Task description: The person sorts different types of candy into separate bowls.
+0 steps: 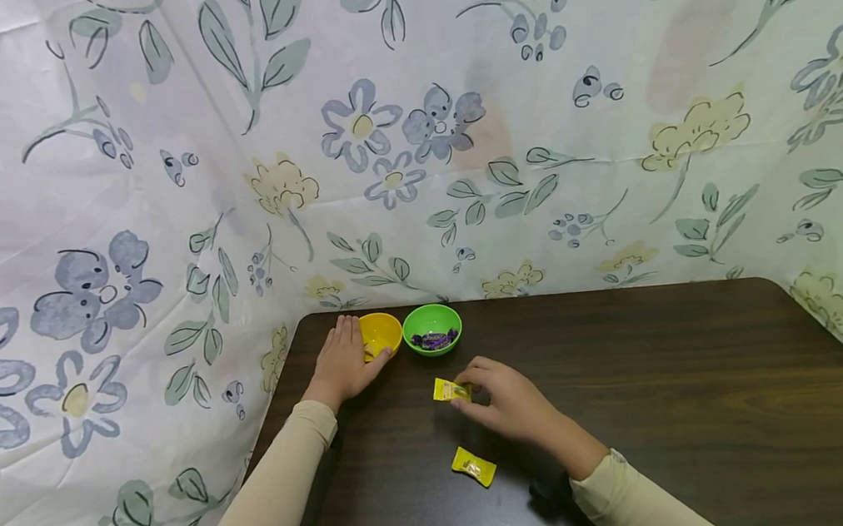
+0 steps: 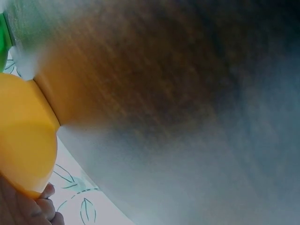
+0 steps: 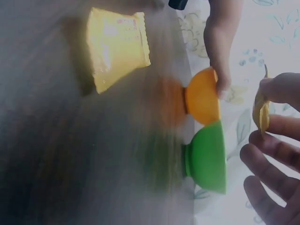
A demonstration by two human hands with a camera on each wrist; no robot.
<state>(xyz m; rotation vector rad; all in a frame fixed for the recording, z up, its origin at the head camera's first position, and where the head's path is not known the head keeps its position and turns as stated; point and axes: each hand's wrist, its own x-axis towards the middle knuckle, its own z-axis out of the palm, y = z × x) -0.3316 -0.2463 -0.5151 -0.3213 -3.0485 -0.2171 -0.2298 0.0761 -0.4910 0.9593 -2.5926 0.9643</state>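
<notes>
My left hand point(image 1: 345, 360) holds the yellow bowl point(image 1: 386, 331) at its left side, its fingers along the rim and the thumb across the near edge. What lies inside this bowl is partly hidden by the hand. Beside it stands a green bowl point(image 1: 416, 323) with purple-wrapped candy point(image 1: 434, 341) inside. A yellow-wrapped candy point(image 1: 448, 390) is pinched between thumb and fingers of my right hand point(image 1: 512, 401), above the table in front of the green bowl. Nearer to me, another yellow-wrapped candy point(image 1: 474, 466) lies on the table; it looks large in the right wrist view point(image 3: 117, 49).
The dark wooden table point(image 1: 666, 392) reaches far to the right of the bowls. Flower-printed cloth point(image 1: 529, 120) hangs close behind the bowls and along the left side. Both bowls stand near the table's back left corner.
</notes>
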